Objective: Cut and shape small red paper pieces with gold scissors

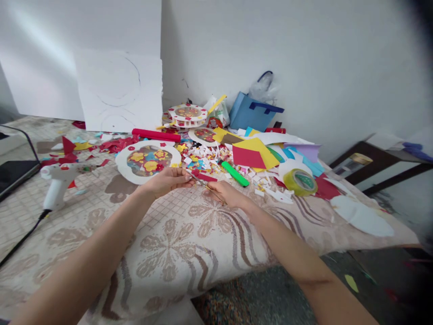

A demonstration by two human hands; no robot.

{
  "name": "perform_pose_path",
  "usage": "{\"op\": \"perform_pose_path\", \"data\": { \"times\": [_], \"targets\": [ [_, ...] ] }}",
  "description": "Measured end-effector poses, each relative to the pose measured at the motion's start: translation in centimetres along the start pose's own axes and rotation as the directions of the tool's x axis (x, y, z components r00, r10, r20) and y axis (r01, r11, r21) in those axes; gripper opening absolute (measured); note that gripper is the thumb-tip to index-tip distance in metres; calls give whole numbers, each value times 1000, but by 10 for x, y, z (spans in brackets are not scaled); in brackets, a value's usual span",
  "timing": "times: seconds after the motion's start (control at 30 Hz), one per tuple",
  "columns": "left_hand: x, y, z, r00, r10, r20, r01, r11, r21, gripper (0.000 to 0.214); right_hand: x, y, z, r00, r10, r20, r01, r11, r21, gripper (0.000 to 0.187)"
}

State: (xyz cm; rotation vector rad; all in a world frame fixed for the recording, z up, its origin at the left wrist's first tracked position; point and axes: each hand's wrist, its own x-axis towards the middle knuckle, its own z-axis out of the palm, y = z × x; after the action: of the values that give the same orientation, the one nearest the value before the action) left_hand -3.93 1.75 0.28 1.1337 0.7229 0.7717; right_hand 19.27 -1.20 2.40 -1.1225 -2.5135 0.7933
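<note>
Just above the patterned tablecloth (169, 243), my right hand (226, 194) is closed round the handles of a pair of scissors (203, 183), whose blades point left. The fingertips of my left hand (171, 181) are pinched together at the blade tips; what they hold is too small to make out. Behind the scissors lies a dark red paper strip (207, 177). A bright green marker-like stick (235, 174) rests beyond my right hand. Left of it, close to my left hand, is a white scalloped frame (122, 163) with red and yellow paper flowers on its clear middle.
A white glue gun (56, 185) with a black cord stands at left. Paper scraps (209, 155), coloured sheets (252, 153) and a yellow tape roll (300, 181) cover the middle and right. At the back are a decorated round piece (187, 113), a blue bag (248, 115) and a white board (118, 90).
</note>
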Motion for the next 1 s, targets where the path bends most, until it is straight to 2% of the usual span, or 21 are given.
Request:
{"op": "perform_pose_path", "data": {
  "times": [0.3,0.43,0.53,0.73,1.0],
  "targets": [
    [-3,4,4,1000,-1,-3,1,1000,13,13,-1,2,-2,1000,-19,-6,19,1000,1,38],
    [-3,3,3,1000,2,8,-2,1000,26,15,-4,7,0,993,50,108,-75,967,242,38],
    [-2,2,3,1000,0,10,-1,1000,20,17,-5,13,-1,980,12,198,-79,938,337,37],
    [-3,5,5,1000,-17,-6,18,999,39,13,-5,16,-8,973,-110,204,54,964,259,37],
    [-5,7,5,998,-46,-41,48,998,36,15,-5,15,-11,987,-56,153,30,985,167,38]
  ]
}}
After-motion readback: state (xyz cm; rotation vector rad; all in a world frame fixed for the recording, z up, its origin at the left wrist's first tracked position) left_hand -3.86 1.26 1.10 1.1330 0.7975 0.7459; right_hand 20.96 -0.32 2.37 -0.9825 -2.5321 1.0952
